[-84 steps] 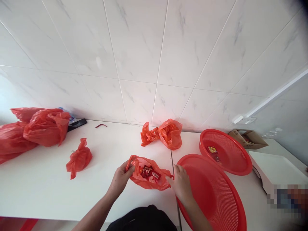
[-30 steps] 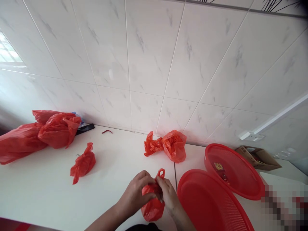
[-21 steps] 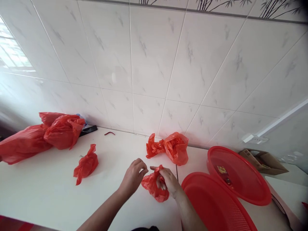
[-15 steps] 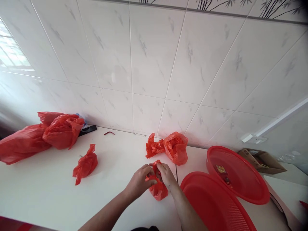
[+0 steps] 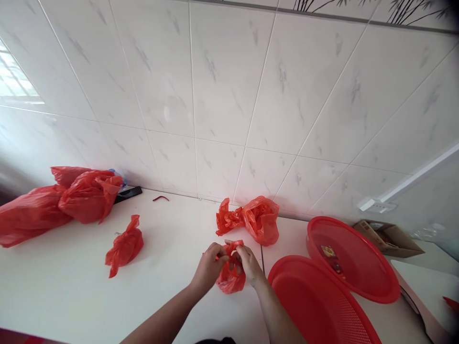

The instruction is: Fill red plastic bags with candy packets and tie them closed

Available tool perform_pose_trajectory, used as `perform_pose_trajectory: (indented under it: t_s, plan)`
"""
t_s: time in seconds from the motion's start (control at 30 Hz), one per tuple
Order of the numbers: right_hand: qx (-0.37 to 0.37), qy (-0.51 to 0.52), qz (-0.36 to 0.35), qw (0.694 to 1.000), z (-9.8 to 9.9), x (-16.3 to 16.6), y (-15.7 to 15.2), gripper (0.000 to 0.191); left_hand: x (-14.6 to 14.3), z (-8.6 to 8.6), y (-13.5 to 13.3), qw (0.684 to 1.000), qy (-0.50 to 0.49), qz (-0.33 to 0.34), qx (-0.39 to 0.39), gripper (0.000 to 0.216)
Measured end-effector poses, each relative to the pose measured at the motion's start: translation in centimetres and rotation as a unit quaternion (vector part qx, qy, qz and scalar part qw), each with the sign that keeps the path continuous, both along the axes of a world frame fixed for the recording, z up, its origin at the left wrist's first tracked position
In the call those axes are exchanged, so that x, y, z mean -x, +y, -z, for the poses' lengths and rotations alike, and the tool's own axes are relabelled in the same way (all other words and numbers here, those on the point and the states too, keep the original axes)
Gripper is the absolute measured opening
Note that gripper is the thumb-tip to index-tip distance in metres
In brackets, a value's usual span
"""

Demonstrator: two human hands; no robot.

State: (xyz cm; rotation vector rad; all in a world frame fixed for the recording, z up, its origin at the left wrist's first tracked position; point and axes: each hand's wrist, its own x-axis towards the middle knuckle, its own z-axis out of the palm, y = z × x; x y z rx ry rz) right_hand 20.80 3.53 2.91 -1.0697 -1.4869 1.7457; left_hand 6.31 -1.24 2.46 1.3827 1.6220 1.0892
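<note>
Left hand (image 5: 210, 267): fingers curled nearly closed, thumb meeting fingertips on a twist of thin plastic at the bag's neck, a scrap of red poking out behind the knuckles.
Right hand (image 5: 250, 265): fingers bent round the other side of the neck, gripping it; the fingertips are partly hidden in the folds.
Small red bag (image 5: 231, 282): just below the middle of the frame, gathered at the top, bulging beneath both hands.
Crumpled red plastic (image 5: 229, 220): near the hands, above them, touching an open-mouthed red bag (image 5: 263, 222).
Large red basket (image 5: 304, 296): lower right, beside the right forearm.
Second red basket (image 5: 373, 267): farther right, a few small packets (image 5: 329, 252) inside.
Knotted red bag (image 5: 125, 246): left of centre, well apart.
Bulky red bags (image 5: 34, 212): left edge, heaped together.
Cardboard box (image 5: 390, 239): right side, behind the baskets.
</note>
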Motion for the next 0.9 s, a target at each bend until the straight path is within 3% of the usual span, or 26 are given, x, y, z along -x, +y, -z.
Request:
perform_pose_trajectory:
  t_s: [0.1,0.2,0.27,0.33,0.4,0.5,0.6,0.7,0.9]
  plan:
    - [-0.012,0.012,-0.054,0.998,1.0,-1.3,-0.3,0.05,1.0,1.2,0.2,0.999,-0.013,-0.035,0.04,0.012]
    - [-0.01,0.017,-0.084,0.996,1.2,-2.0,-0.6,0.056,1.3,1.8,0.2,0.998,-0.041,-0.012,0.047,0.011]
    - [-0.012,0.014,-0.083,0.996,1.4,-2.0,-0.6,0.046,1.2,1.9,0.3,0.997,-0.049,0.012,0.064,0.011]
    - [-0.031,-0.019,-0.059,0.998,2.0,-1.6,-0.4,0.031,0.9,2.0,0.4,0.995,-0.039,0.029,0.086,0.011]
    - [-0.068,-0.094,-0.001,0.993,2.8,-1.3,-0.1,0.037,0.6,2.1,0.5,0.995,-0.026,0.029,0.095,0.009]
    - [-0.115,-0.25,0.074,0.959,3.7,-1.0,0.0,0.036,0.4,2.2,0.4,0.995,-0.014,0.033,0.094,0.008]
    - [-0.124,-0.325,0.087,0.934,4.2,-0.9,-0.2,0.02,0.3,2.2,0.1,0.994,-0.005,0.046,0.095,0.007]
    - [-0.111,-0.258,0.095,0.955,4.5,-0.7,-0.5,0.026,0.3,2.3,-0.1,0.994,0.004,0.051,0.096,0.006]
    - [0.022,-0.037,0.074,0.996,4.7,-0.8,-0.2,0.03,0.3,2.2,-0.4,0.994,0.022,0.045,0.096,0.007]
